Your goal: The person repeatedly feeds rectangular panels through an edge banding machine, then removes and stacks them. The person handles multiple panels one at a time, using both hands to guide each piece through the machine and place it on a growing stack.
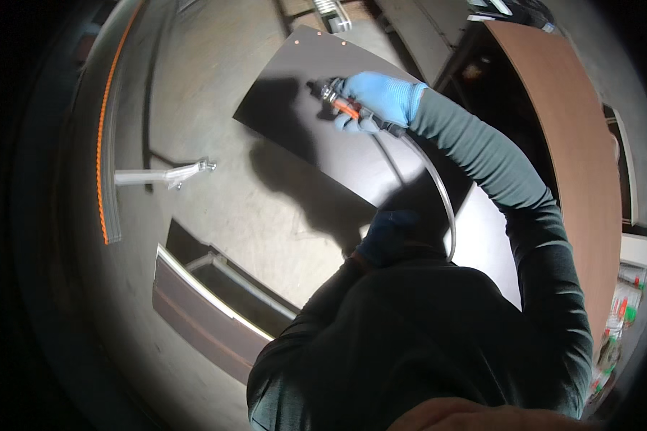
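My right hand (381, 100), in a blue glove, is closed around a slim hand-held tool (345, 108) with an orange-red middle and a dark, metal-collared front end. From its back end a grey hose (442, 190) curves down toward my body. The tool is over a dark flat panel (341, 154) that lies slantwise before me, with small brass-coloured dots near its far corner. My left hand (392, 233), also blue-gloved, is close to my body at the panel's near left edge. Deep shadow hides its fingers, so its grip does not show.
A tall brown panel (571, 144) stands along the right. At far left is a long strip with an orange edge (108, 136), and a metal arm (172, 174) juts from it. A dark frame (208, 316) lies lower left. Bags with green and red pieces (618, 316) are lower right.
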Tool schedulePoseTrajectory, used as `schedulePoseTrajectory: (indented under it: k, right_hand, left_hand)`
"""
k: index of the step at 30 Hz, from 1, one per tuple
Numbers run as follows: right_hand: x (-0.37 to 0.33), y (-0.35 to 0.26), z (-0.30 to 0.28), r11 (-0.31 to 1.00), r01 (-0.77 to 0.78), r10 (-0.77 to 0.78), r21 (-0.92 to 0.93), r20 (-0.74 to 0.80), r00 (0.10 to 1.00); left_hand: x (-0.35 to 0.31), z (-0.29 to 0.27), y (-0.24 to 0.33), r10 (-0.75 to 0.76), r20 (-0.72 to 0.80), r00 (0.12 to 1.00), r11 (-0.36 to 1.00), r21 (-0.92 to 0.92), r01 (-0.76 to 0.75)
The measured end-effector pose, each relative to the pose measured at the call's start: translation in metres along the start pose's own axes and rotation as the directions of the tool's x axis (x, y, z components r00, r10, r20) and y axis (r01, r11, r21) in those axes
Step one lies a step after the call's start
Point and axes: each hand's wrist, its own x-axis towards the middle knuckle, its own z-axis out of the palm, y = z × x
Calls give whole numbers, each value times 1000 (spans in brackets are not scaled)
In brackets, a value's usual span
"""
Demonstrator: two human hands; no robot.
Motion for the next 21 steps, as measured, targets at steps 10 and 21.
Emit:
schedulePoseTrajectory:
  k: [10,21]
  right_hand:
    - [-141,96,63,756,-588,488,289,350,799]
    - [-112,203,92,534,-451,423,715,235,875]
  left_hand:
    - [-179,-5,-11,-144,-598,788,985,-13,170]
    - [-303,-53,-20,-20,-998,58,726,25,687]
